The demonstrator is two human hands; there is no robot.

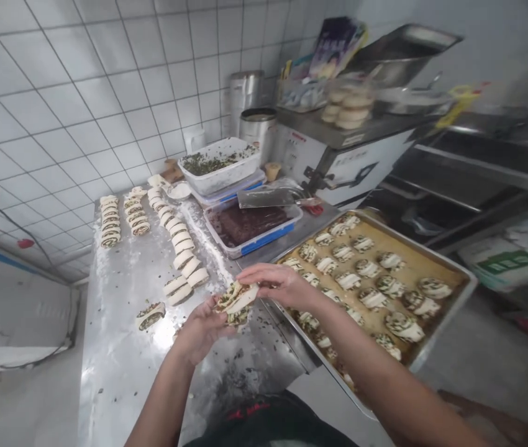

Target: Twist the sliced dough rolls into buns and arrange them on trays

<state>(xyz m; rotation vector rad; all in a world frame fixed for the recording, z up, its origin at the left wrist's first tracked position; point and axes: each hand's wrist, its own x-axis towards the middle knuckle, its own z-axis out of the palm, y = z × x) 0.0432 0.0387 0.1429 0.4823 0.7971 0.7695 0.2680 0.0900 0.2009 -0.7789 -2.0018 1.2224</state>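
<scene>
Between both hands, above the steel table (124,366), is a piece of filled dough (240,300) with green bits showing in its layers. My left hand (203,328) grips its lower left side. From the upper right, my right hand (273,282) has its fingers closed over the dough. A single cut dough roll (151,316) lies on the table left of my hands. Beyond it, a long row of cut dough slices (182,245) runs toward the wall. The baking tray (466,279) beside my right arm carries many shaped scallion rolls (367,268).
A tub of chopped greens (220,180) stands on lidded boxes at the back. Before it, a cleaver (264,197) rests on a container of dark red paste (250,223). Two shorter dough rows (110,220) lie at far left. A metal-topped machine (338,161) stands behind the tray.
</scene>
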